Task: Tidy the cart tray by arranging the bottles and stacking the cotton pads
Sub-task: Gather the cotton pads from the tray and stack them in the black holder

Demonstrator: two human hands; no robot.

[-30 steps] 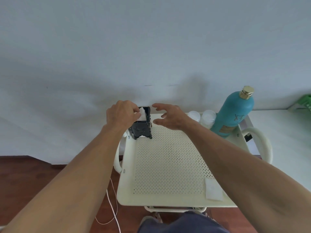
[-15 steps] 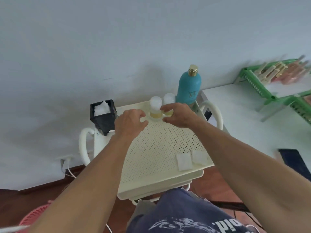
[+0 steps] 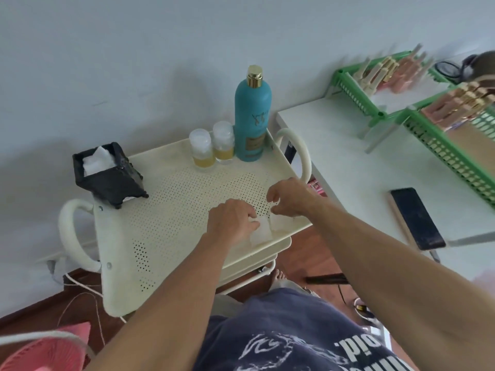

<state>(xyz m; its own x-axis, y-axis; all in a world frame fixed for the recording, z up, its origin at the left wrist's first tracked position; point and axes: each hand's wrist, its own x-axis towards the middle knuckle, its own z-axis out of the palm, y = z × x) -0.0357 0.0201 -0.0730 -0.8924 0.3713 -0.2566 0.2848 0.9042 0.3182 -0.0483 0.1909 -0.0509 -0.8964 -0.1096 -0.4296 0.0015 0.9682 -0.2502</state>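
Lower centre of frame: left hand (image 3: 230, 219) pinching one cotton pad (image 3: 262, 232), right hand (image 3: 290, 198) curled over the adjacent pad (image 3: 281, 224), grip indeterminate. Best stacked edge to edge, then carried to black holder (image 3: 107, 172), upper left.

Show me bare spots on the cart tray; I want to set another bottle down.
The perforated tray is bare through its middle, between the black pad holder and the hands, and along the near-left corner. Crowded: the far edge with two small bottles and the teal bottle, and the near-right corner, where left hand and right hand work the cotton pads.
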